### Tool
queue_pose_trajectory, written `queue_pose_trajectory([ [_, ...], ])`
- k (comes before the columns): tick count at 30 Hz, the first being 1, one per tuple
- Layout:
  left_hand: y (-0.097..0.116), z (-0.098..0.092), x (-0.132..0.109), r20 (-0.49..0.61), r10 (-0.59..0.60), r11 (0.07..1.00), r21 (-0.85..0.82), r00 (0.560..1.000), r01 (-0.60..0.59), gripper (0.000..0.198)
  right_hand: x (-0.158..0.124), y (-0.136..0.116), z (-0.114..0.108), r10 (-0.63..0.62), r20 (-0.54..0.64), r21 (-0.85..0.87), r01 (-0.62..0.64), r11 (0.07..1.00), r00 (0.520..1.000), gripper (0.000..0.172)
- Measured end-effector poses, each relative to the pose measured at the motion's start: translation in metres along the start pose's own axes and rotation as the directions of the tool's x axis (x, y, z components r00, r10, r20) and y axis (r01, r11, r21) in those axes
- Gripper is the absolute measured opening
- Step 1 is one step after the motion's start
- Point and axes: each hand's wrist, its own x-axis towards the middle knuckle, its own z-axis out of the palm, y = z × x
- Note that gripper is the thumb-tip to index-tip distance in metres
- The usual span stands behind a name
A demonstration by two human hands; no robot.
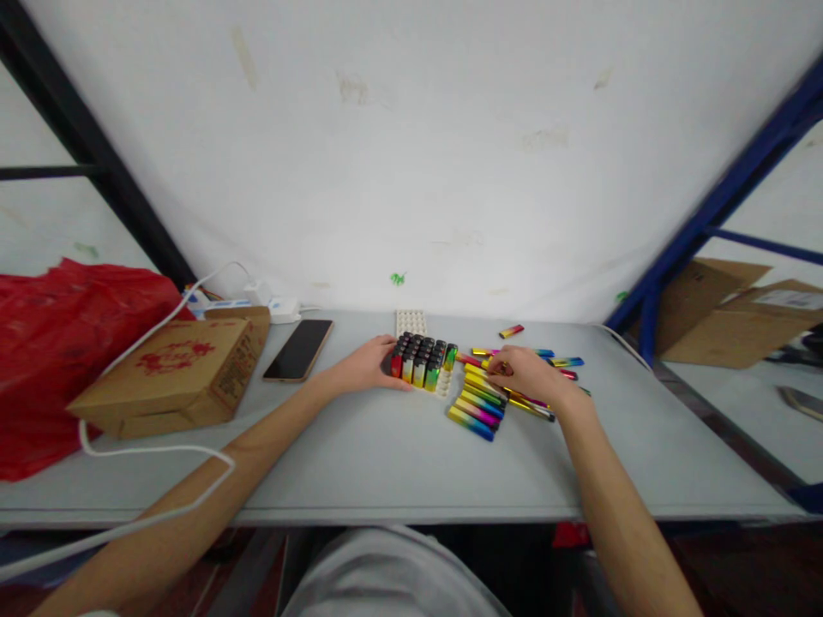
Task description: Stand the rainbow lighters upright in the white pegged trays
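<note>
Upright lighters (419, 356) with black tops and colourful shiny bodies stand packed in a white tray with holes (444, 383). My left hand (368, 364) grips the left side of this block, its thumb in front and the fingers behind, partly hidden. To the right, several lighters (476, 410) lie side by side in a slanted row, in yellow, blue and magenta. Above that row, my right hand (528, 370) is closed with its fingertips pinched on a yellow-gold lighter (503, 368), mostly covered by the fingers. More loose lighters (566, 362) lie around and beyond this hand.
A second white holed tray (411, 322) lies behind the block, near the wall. A single red lighter (512, 331) lies further back. On the left are a phone (299, 350), a cardboard box (173, 373), a red bag (70, 343) and a white cable (193, 450).
</note>
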Motion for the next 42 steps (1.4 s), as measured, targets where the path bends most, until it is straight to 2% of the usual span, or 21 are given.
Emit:
queue_pose_trajectory([
  [4,0.001,-0.001,0.0,0.007,-0.008,1.0,0.006,1.0,0.008,0.094,0.001,-0.009,0.001,0.032,0.052,-0.111,-0.026,0.993,0.998,0.018],
  [7,0.001,-0.001,0.001,0.014,-0.005,1.0,0.002,1.0,0.005,0.093,0.002,-0.009,0.005,0.026,0.011,-0.127,-0.024,0.992,1.0,0.018],
  [11,-0.001,-0.001,0.001,-0.002,0.0,1.0,0.006,1.0,0.0,0.094,0.002,0.003,0.005,0.001,-0.148,0.064,0.009,0.998,0.989,0.016],
  [14,-0.001,-0.003,0.001,-0.001,-0.007,1.0,0.016,1.0,0.007,0.093,0.006,0.013,0.005,0.064,-0.33,0.298,0.04,0.954,0.942,0.025],
  [16,0.0,-0.004,0.001,0.013,-0.013,1.0,0.023,1.0,0.013,0.091,0.011,0.015,0.008,0.158,-0.444,0.471,0.08,0.879,0.882,0.039],
  [18,0.001,-0.006,0.0,0.022,-0.003,0.999,0.034,1.0,0.002,0.087,0.018,0.013,0.012,0.274,-0.496,0.64,0.133,0.757,0.824,0.052],
  [22,0.002,-0.007,-0.001,0.0,0.025,0.997,0.069,1.0,-0.025,0.083,0.029,-0.005,0.023,0.455,-0.469,0.841,0.227,0.491,0.757,0.063],
  [24,0.002,-0.007,-0.002,-0.005,0.02,0.997,0.078,1.0,-0.019,0.084,0.032,-0.018,0.027,0.471,-0.428,0.884,0.25,0.394,0.771,0.067],
  [27,0.001,-0.005,-0.002,-0.011,0.01,0.998,0.065,1.0,-0.01,0.087,0.033,-0.037,0.031,0.361,-0.35,0.925,0.259,0.277,0.864,0.067],
  [29,0.0,-0.005,-0.002,-0.011,0.009,0.999,0.051,1.0,-0.008,0.089,0.033,-0.048,0.034,0.287,-0.318,0.937,0.253,0.242,0.904,0.066],
  [31,0.0,-0.004,-0.002,-0.007,0.006,0.999,0.044,1.0,-0.006,0.089,0.033,-0.056,0.036,0.259,-0.306,0.936,0.239,0.259,0.916,0.066],
  [33,0.0,-0.004,-0.002,-0.007,0.002,0.999,0.042,1.0,-0.002,0.088,0.034,-0.06,0.039,0.265,-0.312,0.919,0.219,0.326,0.912,0.068],
  [36,0.0,-0.003,-0.002,-0.012,-0.006,0.999,0.04,1.0,0.006,0.089,0.035,-0.063,0.044,0.285,-0.383,0.833,0.195,0.519,0.879,0.067],
  [39,0.0,-0.003,-0.003,-0.015,0.001,0.999,0.035,1.0,-0.001,0.09,0.035,-0.066,0.048,0.262,-0.503,0.661,0.171,0.73,0.823,0.07],
  [42,0.001,-0.003,-0.003,-0.013,0.016,0.999,0.028,1.0,-0.016,0.089,0.033,-0.071,0.05,0.227,-0.537,0.549,0.132,0.825,0.812,0.075],
])
